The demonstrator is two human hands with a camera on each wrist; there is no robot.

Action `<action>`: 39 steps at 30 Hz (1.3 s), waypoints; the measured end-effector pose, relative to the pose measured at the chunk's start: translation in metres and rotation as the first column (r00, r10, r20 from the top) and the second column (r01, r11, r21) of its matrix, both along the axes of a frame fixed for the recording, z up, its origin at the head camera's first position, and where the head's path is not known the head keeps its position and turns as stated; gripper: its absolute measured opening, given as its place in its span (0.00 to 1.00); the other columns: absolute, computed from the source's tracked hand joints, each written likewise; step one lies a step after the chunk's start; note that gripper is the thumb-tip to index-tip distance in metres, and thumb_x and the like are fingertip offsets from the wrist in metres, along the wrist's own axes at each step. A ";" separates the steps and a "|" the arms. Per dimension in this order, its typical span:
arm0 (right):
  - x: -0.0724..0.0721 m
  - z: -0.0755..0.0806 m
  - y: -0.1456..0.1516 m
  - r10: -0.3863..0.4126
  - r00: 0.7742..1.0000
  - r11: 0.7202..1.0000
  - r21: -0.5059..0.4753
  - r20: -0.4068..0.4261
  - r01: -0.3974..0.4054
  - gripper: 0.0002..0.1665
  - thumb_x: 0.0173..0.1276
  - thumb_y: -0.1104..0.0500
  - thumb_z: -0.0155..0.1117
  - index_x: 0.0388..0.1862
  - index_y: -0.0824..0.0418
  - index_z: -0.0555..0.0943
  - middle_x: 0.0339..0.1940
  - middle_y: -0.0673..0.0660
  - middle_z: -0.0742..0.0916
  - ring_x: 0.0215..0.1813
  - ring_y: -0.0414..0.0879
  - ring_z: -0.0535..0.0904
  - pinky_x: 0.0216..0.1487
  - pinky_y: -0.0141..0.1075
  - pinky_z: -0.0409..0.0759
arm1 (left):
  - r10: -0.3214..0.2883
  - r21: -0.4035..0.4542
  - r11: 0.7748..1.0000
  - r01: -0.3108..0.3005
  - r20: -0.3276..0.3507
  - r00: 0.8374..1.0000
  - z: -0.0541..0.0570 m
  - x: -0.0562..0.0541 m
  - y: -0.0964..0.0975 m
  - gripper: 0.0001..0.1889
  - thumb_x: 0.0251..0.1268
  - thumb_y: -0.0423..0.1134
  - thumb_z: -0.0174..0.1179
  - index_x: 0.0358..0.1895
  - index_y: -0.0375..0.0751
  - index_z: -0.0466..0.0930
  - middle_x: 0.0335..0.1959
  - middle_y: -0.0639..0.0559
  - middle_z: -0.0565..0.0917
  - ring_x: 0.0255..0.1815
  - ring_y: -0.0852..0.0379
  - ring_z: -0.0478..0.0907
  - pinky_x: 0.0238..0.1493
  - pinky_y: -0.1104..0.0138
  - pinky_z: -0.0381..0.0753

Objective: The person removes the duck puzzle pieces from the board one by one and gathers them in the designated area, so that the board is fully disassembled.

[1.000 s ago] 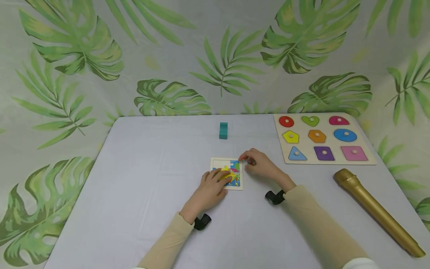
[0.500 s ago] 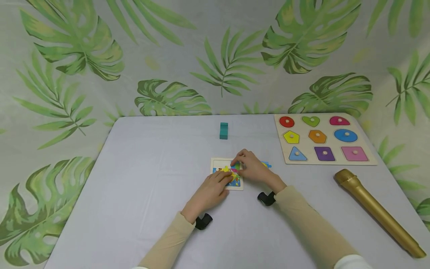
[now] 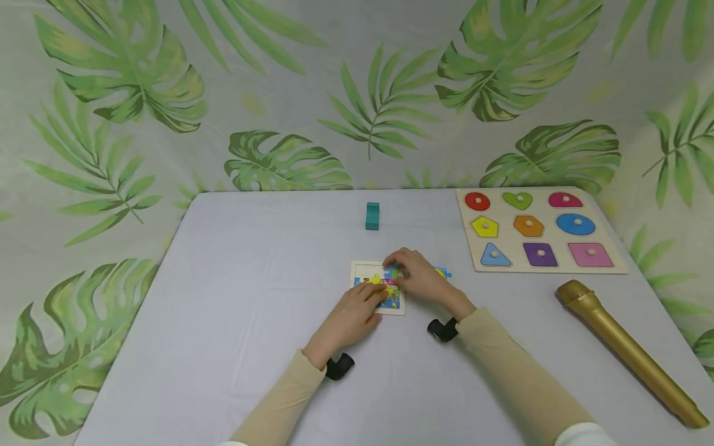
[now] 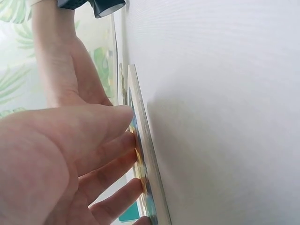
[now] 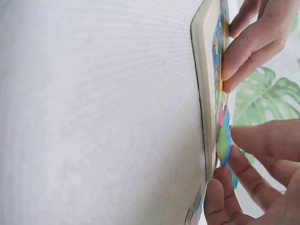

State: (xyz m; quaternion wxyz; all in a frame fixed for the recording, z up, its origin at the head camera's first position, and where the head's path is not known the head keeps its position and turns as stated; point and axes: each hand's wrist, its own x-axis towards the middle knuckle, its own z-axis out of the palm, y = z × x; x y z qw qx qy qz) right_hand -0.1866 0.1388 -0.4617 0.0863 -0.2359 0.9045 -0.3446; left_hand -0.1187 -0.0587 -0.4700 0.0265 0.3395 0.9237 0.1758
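A small jigsaw puzzle in a pale wooden frame lies flat in the middle of the table; its upper left part shows bare backing. My left hand rests on the puzzle with fingers extended, the fingertips touching the picture and hiding part of it. At the upper right corner, my right hand pinches a blue and green puzzle piece between thumb and finger. That piece stands slightly tilted against the puzzle in the right wrist view. A loose blue and yellow puzzle piece lies just beyond the right hand, partly hidden.
A teal block stands behind the puzzle. At the back right lies a pale shape board with several coloured knobbed shapes. A gold microphone lies along the right side. Leaf-patterned cloth hangs behind the table.
My right hand has moved left onto the puzzle's upper right corner and now pinches the piece there. The loose piece has come into view beyond it. My left hand stays on the puzzle.
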 end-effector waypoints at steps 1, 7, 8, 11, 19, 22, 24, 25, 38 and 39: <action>0.000 0.000 0.000 -0.004 1.000 1.000 -0.015 0.002 0.004 0.18 0.61 0.71 0.63 0.51 0.64 0.79 0.49 0.58 0.79 0.48 0.53 0.71 0.51 0.45 0.72 | 0.000 0.001 1.000 0.000 -0.001 1.000 0.000 0.000 0.000 0.22 0.68 0.38 0.58 0.63 0.36 0.72 0.65 0.45 0.71 0.68 0.46 0.62 0.69 0.55 0.57; -0.002 -0.002 0.001 -0.031 0.999 0.995 -0.092 0.023 0.033 0.18 0.61 0.73 0.62 0.51 0.66 0.80 0.44 0.59 0.79 0.41 0.49 0.72 0.41 0.38 0.74 | -0.002 0.010 1.000 0.002 -0.001 1.000 0.001 0.001 0.000 0.22 0.68 0.37 0.58 0.63 0.36 0.72 0.65 0.45 0.71 0.68 0.46 0.62 0.69 0.55 0.57; -0.003 -0.003 0.002 -0.034 0.999 0.995 -0.094 0.022 0.036 0.17 0.61 0.73 0.61 0.50 0.65 0.80 0.43 0.59 0.79 0.40 0.49 0.72 0.40 0.37 0.74 | -0.003 0.011 1.000 0.003 -0.001 1.000 0.001 0.001 0.000 0.22 0.68 0.38 0.58 0.63 0.36 0.72 0.64 0.45 0.71 0.68 0.46 0.63 0.69 0.55 0.57; -0.004 -0.003 0.002 -0.048 0.999 0.993 -0.107 0.012 0.049 0.17 0.61 0.74 0.60 0.49 0.65 0.81 0.42 0.58 0.79 0.38 0.48 0.72 0.40 0.37 0.74 | -0.002 0.014 1.000 0.002 -0.001 1.000 0.001 0.001 0.000 0.22 0.68 0.38 0.58 0.63 0.35 0.73 0.64 0.45 0.71 0.68 0.45 0.63 0.69 0.55 0.57; -0.007 -0.001 0.009 -0.103 0.990 0.975 -0.186 0.094 0.119 0.14 0.64 0.73 0.56 0.45 0.62 0.82 0.39 0.57 0.80 0.37 0.50 0.73 0.37 0.37 0.75 | 0.006 0.020 1.000 -0.006 0.007 1.000 0.001 0.001 0.000 0.22 0.68 0.38 0.58 0.63 0.36 0.73 0.64 0.45 0.71 0.67 0.45 0.63 0.69 0.55 0.58; -0.009 0.002 0.021 -0.109 0.983 0.968 -0.209 0.149 0.139 0.13 0.66 0.72 0.55 0.46 0.62 0.81 0.39 0.58 0.79 0.35 0.50 0.74 0.32 0.36 0.76 | 0.006 0.019 1.000 -0.007 0.010 1.000 0.001 0.001 0.000 0.22 0.68 0.37 0.58 0.63 0.36 0.73 0.64 0.46 0.71 0.67 0.46 0.63 0.68 0.55 0.58; -0.009 0.004 0.032 -0.102 0.982 0.968 -0.212 0.160 0.136 0.13 0.66 0.72 0.55 0.46 0.63 0.81 0.39 0.59 0.79 0.35 0.51 0.74 0.30 0.36 0.77 | 0.008 0.021 1.000 -0.008 0.010 1.000 0.000 0.001 0.000 0.22 0.68 0.37 0.58 0.63 0.36 0.73 0.64 0.46 0.71 0.67 0.47 0.63 0.68 0.56 0.59; -0.010 0.005 0.038 -0.100 0.982 0.968 -0.212 0.158 0.133 0.13 0.66 0.72 0.54 0.46 0.64 0.81 0.39 0.59 0.79 0.35 0.51 0.74 0.30 0.36 0.76 | 0.008 0.021 1.000 -0.008 0.008 1.000 0.001 0.001 0.000 0.22 0.68 0.37 0.58 0.63 0.36 0.73 0.64 0.46 0.71 0.67 0.48 0.63 0.68 0.56 0.59; 0.000 0.014 0.117 -0.170 0.976 0.978 -0.099 0.135 0.184 0.13 0.63 0.73 0.55 0.45 0.68 0.80 0.39 0.61 0.81 0.38 0.52 0.73 0.34 0.34 0.74 | 0.006 0.048 0.999 -0.007 0.018 1.000 -0.002 0.001 -0.001 0.22 0.68 0.37 0.58 0.63 0.35 0.72 0.65 0.45 0.70 0.67 0.46 0.62 0.69 0.55 0.58; 0.000 0.013 0.120 -0.177 0.976 0.979 -0.081 0.128 0.188 0.13 0.63 0.73 0.55 0.44 0.68 0.81 0.39 0.61 0.81 0.38 0.52 0.72 0.35 0.35 0.73 | 0.006 0.048 0.999 -0.007 0.018 1.000 -0.002 0.001 -0.001 0.22 0.68 0.37 0.57 0.63 0.35 0.72 0.65 0.45 0.70 0.67 0.46 0.62 0.69 0.55 0.58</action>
